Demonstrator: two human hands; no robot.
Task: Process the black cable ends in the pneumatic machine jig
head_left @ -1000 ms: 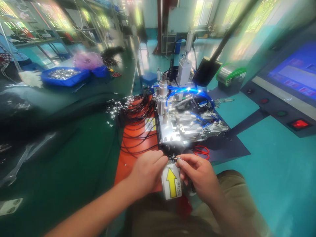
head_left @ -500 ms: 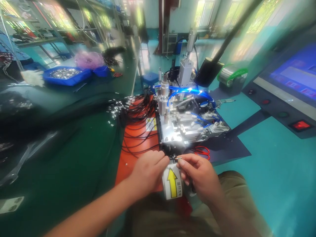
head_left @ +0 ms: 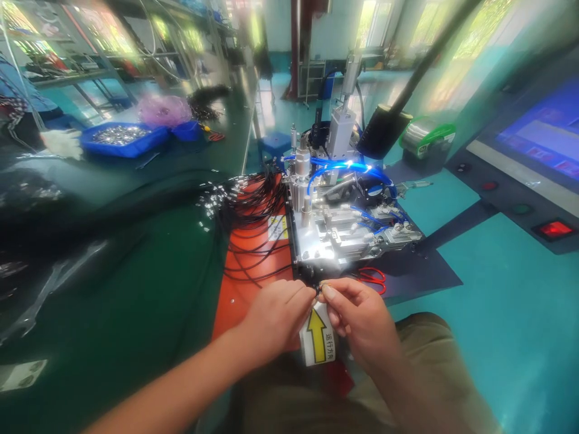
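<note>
Your left hand (head_left: 275, 316) and right hand (head_left: 357, 322) pinch a small dark cable end (head_left: 319, 292) between their fingertips, closed tight so it stays steady just before the machine (head_left: 344, 232). Black cables (head_left: 253, 241) lie beyond your left hand, within reach.

Left hand (head_left: 277, 313) and right hand (head_left: 357, 316), previously slightly apart, have closed together; their fingertips now meet at a small dark part (head_left: 320, 290) above the arrow label (head_left: 318, 335), nearer the machine (head_left: 344, 232).
</note>
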